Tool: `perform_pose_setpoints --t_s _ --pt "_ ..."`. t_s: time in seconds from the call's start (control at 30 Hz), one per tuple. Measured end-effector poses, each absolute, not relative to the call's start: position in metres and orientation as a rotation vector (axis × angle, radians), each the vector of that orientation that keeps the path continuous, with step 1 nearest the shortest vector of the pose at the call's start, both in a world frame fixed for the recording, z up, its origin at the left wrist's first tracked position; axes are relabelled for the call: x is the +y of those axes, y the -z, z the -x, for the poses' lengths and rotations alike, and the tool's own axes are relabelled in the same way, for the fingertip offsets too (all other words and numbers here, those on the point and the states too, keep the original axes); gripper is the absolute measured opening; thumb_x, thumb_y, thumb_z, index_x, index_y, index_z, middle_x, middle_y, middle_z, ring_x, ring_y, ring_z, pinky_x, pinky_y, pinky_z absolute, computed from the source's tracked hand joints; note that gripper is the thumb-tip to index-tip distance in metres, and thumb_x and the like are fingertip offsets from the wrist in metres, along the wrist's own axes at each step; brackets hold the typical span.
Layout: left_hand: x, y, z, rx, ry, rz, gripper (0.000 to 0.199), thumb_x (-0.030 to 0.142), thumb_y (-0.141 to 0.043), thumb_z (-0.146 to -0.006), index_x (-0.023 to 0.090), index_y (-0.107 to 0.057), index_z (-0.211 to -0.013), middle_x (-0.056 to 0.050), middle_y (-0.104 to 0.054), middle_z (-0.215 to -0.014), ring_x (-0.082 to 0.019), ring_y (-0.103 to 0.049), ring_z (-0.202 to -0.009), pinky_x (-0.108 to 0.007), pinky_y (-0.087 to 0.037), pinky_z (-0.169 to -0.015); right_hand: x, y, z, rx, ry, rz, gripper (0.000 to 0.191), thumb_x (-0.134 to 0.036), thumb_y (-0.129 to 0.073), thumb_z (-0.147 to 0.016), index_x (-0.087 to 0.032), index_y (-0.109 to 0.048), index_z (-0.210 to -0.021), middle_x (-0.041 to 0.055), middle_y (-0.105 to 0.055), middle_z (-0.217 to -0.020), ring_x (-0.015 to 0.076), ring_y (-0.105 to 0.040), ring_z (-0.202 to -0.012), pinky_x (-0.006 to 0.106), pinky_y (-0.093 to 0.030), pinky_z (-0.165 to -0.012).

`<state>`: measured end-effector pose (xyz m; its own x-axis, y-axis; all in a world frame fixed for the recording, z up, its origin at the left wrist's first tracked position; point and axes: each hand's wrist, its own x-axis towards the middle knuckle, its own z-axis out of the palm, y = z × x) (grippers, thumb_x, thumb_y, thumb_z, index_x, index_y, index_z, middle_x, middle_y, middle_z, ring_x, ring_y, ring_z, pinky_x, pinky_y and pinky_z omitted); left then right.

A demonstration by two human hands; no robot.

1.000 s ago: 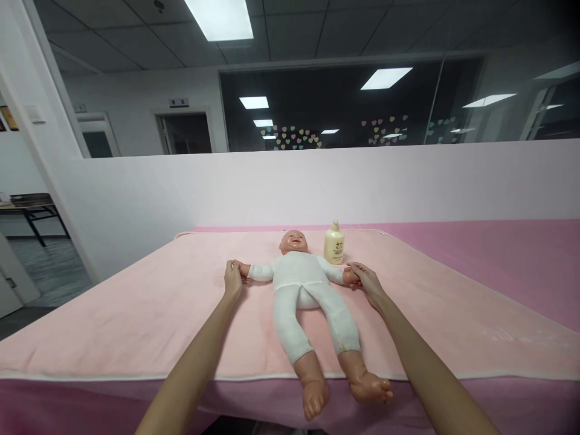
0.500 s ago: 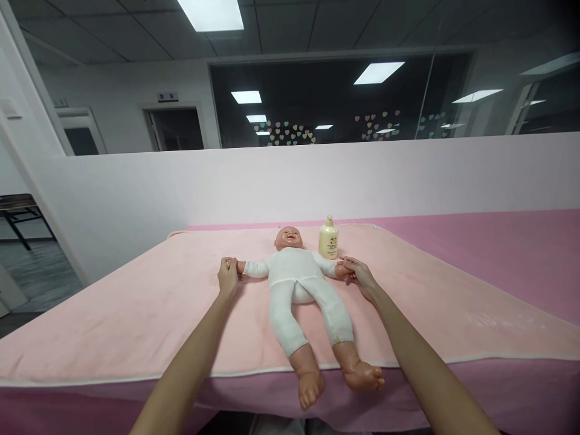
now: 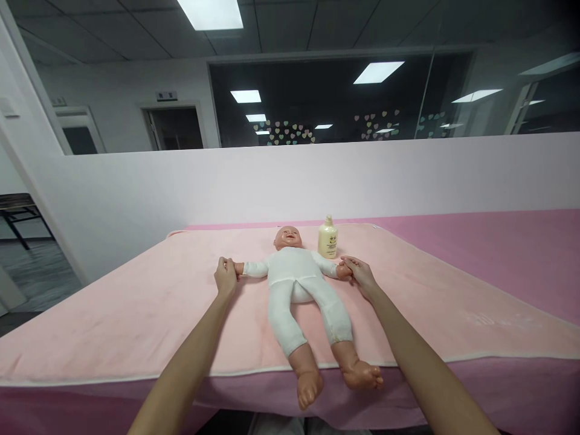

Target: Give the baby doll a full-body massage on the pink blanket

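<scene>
A baby doll (image 3: 296,272) with a white cloth body lies on its back on a peach towel (image 3: 149,308), its arms spread and its feet over the near edge. My left hand (image 3: 225,275) is closed around the doll's hand on the left side, hiding most of it. On the other side, my right hand (image 3: 359,272) grips the doll's other hand (image 3: 343,271) between thumb and fingers. A pale yellow pump bottle (image 3: 327,238) stands upright beside the doll's head, just beyond my right hand.
Pink covering (image 3: 512,254) shows past the towel on the right. A low white wall (image 3: 362,181) with glass above it runs behind. At the far left, a dark stool or table (image 3: 20,208) stands on the floor.
My left hand has shifted very slightly to the left, its fingers more curled over the doll's hand. The fingers of my right hand have closed in a little. Doll and bottle look unmoved.
</scene>
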<state>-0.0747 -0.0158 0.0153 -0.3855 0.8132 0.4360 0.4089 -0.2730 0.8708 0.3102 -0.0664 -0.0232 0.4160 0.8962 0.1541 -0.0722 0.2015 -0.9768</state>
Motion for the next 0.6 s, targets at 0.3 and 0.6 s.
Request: perform_pose_setpoints --t_s 0.3,0.6 --pt "-0.013 -0.015 0.073 1.54 -1.845 -1.453 0.029 0.038 -0.03 -0.087 0.02 -0.045 -0.07 0.003 -0.052 -0.059 -0.01 -0.048 -0.039 -0.022 -0.039 -0.043 -0.069 0.02 -0.307 -0.832 -0.827 1.189 0.05 -0.053 -0.06 -0.064 -0.014 -0.065 -0.096 0.009 -0.067 -0.091 0.01 -0.051 -0.047 0.02 -0.032 -0.032" --pt "-0.01 -0.015 0.074 1.437 -1.801 -1.345 0.027 0.036 -0.037 -0.079 0.019 -0.057 -0.082 0.002 -0.053 -0.062 -0.01 -0.047 -0.039 -0.022 -0.039 -0.038 -0.073 0.012 -0.305 -0.82 -0.903 1.165 0.042 -0.035 -0.058 -0.06 -0.015 -0.064 -0.097 0.0079 -0.067 -0.093 0.0078 -0.045 -0.041 0.021 -0.031 -0.032"
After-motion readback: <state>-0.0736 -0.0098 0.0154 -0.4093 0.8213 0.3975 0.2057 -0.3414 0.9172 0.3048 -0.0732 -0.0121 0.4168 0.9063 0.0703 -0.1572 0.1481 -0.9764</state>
